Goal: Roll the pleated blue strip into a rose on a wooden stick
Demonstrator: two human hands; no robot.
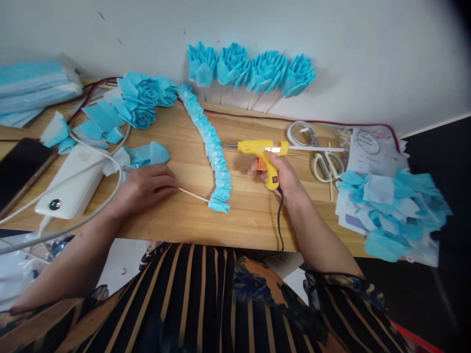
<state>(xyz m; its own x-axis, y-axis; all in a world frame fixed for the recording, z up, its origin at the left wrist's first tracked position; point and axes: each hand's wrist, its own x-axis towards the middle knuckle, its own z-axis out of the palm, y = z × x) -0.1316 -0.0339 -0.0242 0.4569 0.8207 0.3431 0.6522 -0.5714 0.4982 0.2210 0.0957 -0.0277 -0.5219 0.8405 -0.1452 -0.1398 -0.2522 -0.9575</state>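
My right hand (282, 171) grips a yellow hot glue gun (257, 146) by its handle, fingers near the orange trigger. Its nozzle points left, and a white glue stick (316, 148) sticks out of the back. My left hand (150, 184) rests low over the table, fingers closed on a thin wooden stick (193, 194). The stick's far end touches the lower end of a long pleated strip of light blue fabric (215, 152). That strip curves up the table between my hands, just left of the nozzle.
Several blue fabric flowers (233, 66) on sticks lean by the wall. More flowers (138, 98) lie left, near a white power bank (73, 181), its cable and a phone (25, 169). At right are scissors (324, 166), a tape roll (300, 133) and a blue fabric pile (397, 206).
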